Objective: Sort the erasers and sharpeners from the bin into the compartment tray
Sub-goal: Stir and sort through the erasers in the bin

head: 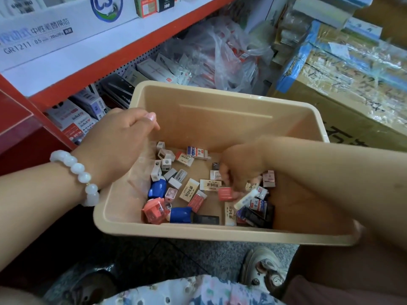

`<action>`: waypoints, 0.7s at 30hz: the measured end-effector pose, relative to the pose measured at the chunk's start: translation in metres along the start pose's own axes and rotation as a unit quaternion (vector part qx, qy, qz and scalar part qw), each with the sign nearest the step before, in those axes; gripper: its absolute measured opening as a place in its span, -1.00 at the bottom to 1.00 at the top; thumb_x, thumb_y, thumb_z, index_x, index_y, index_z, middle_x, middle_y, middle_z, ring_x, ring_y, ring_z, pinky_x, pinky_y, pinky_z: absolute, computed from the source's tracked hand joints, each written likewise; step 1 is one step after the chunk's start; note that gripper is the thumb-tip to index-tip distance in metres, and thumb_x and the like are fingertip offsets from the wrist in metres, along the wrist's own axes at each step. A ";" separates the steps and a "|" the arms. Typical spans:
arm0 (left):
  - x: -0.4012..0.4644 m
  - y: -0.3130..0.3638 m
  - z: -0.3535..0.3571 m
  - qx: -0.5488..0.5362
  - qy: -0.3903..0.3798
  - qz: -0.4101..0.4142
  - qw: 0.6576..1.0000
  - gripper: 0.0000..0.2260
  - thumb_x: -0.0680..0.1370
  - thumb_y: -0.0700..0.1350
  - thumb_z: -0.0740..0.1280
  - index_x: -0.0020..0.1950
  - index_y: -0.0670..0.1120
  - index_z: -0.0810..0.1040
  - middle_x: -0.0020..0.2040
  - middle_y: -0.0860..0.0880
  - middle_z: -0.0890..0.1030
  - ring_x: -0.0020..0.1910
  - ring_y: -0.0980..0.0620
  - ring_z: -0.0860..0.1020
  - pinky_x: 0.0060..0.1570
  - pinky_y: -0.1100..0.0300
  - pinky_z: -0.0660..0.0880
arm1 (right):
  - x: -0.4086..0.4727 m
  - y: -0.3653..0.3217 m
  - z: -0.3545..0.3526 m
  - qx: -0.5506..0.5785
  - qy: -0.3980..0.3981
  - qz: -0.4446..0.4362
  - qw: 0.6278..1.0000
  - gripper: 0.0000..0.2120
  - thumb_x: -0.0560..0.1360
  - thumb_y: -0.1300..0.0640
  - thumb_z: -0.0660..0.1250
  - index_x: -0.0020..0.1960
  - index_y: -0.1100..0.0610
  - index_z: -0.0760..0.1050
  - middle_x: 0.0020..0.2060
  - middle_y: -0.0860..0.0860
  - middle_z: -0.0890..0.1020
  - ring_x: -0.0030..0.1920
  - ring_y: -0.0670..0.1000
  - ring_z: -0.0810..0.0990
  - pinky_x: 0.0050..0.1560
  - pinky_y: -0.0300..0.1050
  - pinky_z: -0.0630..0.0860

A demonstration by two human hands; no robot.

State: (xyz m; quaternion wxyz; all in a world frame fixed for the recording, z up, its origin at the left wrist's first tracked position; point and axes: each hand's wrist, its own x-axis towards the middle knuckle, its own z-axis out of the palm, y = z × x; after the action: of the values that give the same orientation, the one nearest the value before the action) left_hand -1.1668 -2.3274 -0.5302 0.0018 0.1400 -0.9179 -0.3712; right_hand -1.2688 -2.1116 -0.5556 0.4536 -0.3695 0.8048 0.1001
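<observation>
A beige plastic bin (220, 102) sits on the floor in front of a red shelf (123, 56), tilted a little toward the camera. The left hand (119, 139) grips the bin's left rim, fingers curled over the edge with the thumb on top, and a bracelet of white beads (76, 172) circles that wrist.

The right hand (240, 168) reaches down into the bin from the right, fingers bent toward the bottom. Its fingertips touch a small pink eraser (225, 193), apparently pinching it, though the blur hides how firmly it is held.

The rest of the stock lies loose on the bin floor. A cluster of small white sharpeners (164, 161) sits at the left, with 2 larger blue sharpeners (157, 188) and a coral one (154, 209) below them near the front wall. Cream erasers with printed sleeves (210, 184) lie in the middle, just left of the right hand. Dark-wrapped erasers (256, 214) are piled at the front right, under the right forearm.

A taped cardboard box (343, 84) stands behind the bin at the right, and clear plastic bags (220, 51) of goods sit under the shelf. No compartment tray is in view. A sandal (262, 267) and floral fabric (198, 291) show along the lower edge
</observation>
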 end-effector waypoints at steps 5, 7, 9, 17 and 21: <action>0.000 0.001 0.001 0.004 0.009 0.007 1.000 -0.71 0.64 0.09 0.05 -0.01 0.14 0.56 0.24 -0.02 0.46 0.12 0.04 0.43 0.07 0.14 0.23 | -0.017 0.010 0.010 -0.240 -0.126 0.062 0.961 -0.93 0.42 0.12 0.42 -0.15 0.11 0.59 -0.47 -0.10 0.51 -0.48 -0.19 0.44 -0.41 -0.31 0.39; 0.001 -0.001 0.001 0.003 0.007 0.007 1.000 -0.71 0.63 0.11 0.06 -0.03 0.15 0.56 0.23 -0.02 0.46 0.12 0.05 0.43 0.07 0.14 0.23 | -0.016 0.008 0.014 -0.264 -0.111 0.066 0.956 -0.87 0.46 0.07 0.38 -0.07 0.12 0.59 -0.34 -0.08 0.49 -0.35 -0.10 0.43 -0.30 -0.22 0.36; 0.002 -0.002 0.002 -0.002 0.003 0.007 1.000 -0.71 0.62 0.13 0.06 -0.07 0.16 0.56 0.22 -0.02 0.47 0.14 0.03 0.44 0.09 0.11 0.25 | -0.014 0.006 0.012 -0.201 -0.048 0.053 0.977 -0.82 0.47 0.03 0.38 0.00 0.12 0.59 -0.24 -0.05 0.56 -0.24 -0.06 0.46 -0.22 -0.22 0.37; 0.002 -0.003 0.002 -0.006 0.012 0.012 1.000 -0.71 0.58 0.16 0.06 -0.06 0.16 0.57 0.19 -0.03 0.48 0.12 0.03 0.45 0.07 0.12 0.25 | 0.022 -0.011 0.017 -0.005 -0.036 -0.038 0.999 -0.75 0.53 0.09 0.32 0.19 0.00 0.57 0.08 -0.01 0.64 0.06 -0.01 0.61 0.14 -0.08 0.54; 0.003 -0.003 0.002 -0.002 0.015 0.014 1.000 -0.72 0.62 0.11 0.08 -0.04 0.13 0.57 0.19 -0.04 0.48 0.11 0.04 0.45 0.05 0.14 0.24 | 0.038 -0.032 0.039 0.015 -0.053 -0.044 0.997 -0.70 0.52 -0.01 0.32 0.14 0.16 0.60 -0.01 0.07 0.68 -0.11 0.00 0.64 -0.23 -0.28 0.50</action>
State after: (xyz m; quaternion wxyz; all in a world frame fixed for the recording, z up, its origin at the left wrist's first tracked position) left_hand -1.1693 -2.3288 -0.5340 0.0208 0.1323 -0.9190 -0.3709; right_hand -1.2333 -2.1344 -0.6029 0.5054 -0.3918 0.7639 0.0874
